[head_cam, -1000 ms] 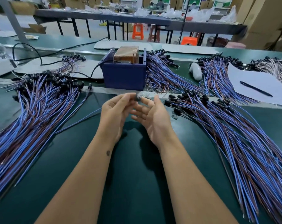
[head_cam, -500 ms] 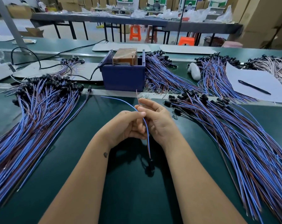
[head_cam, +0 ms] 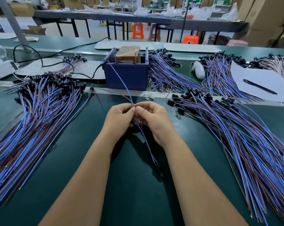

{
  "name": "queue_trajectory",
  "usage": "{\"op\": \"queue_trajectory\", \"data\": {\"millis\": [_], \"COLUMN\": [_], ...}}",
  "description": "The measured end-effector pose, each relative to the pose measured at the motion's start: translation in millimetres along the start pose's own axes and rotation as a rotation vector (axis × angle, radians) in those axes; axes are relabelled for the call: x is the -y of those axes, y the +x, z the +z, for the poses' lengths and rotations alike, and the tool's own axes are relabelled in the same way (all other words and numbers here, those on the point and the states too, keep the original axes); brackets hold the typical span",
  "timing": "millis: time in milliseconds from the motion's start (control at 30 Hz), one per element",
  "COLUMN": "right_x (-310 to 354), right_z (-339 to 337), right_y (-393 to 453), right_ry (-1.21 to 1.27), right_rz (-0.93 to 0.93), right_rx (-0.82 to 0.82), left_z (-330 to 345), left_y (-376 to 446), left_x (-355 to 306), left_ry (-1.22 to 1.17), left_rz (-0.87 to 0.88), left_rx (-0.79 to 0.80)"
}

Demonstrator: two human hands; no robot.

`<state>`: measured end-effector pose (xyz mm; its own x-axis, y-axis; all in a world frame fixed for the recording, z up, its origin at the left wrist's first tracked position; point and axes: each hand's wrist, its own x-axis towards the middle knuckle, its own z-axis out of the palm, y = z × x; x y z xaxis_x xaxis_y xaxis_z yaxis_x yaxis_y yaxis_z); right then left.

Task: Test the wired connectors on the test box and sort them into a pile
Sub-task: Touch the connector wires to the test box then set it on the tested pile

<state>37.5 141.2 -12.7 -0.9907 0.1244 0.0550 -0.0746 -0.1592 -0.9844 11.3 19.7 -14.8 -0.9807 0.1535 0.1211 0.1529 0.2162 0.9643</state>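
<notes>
Blue-and-brown wire pair [head_cam: 138,128] is running from the test box [head_cam: 126,74] toward me; I'm pinching it with left hand [head_cam: 120,118] and right hand [head_cam: 152,119].

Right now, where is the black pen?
In the head view the black pen lies on the white paper sheet at the far right of the table, right of the blue test box.

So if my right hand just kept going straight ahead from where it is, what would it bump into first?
Probably the blue box. The right hand points up the table toward it, with only bare mat and a metal strip between, though depth is hard to judge.
</notes>
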Motion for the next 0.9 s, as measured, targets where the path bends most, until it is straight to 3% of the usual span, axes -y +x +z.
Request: {"op": "queue_trajectory", "data": {"millis": [267,600,767,900], "right_x": [-1,-2,-3,-5], "right_z": [-2,-1,-2,1], "right_y": [-1,-1,-1,-1], "right_ry": [-0.244,-0.445,-0.514,-0.725], "right_rz": [-0.086,-0.122,-0.150,-0.196], "right_rx": [-0.114,-0.115,-0.159,-0.045], "left_z": [1,1,1,-3], "left_y": [-5,0,0,5], "left_x": [0,8,9,10], "left_ry": [0.110,0.284,0.236,0.157], "left_rz": [0.082,0.185,0.183,0.109], "left_rx": [0.080,0.024,-0.093,-0.188]}}
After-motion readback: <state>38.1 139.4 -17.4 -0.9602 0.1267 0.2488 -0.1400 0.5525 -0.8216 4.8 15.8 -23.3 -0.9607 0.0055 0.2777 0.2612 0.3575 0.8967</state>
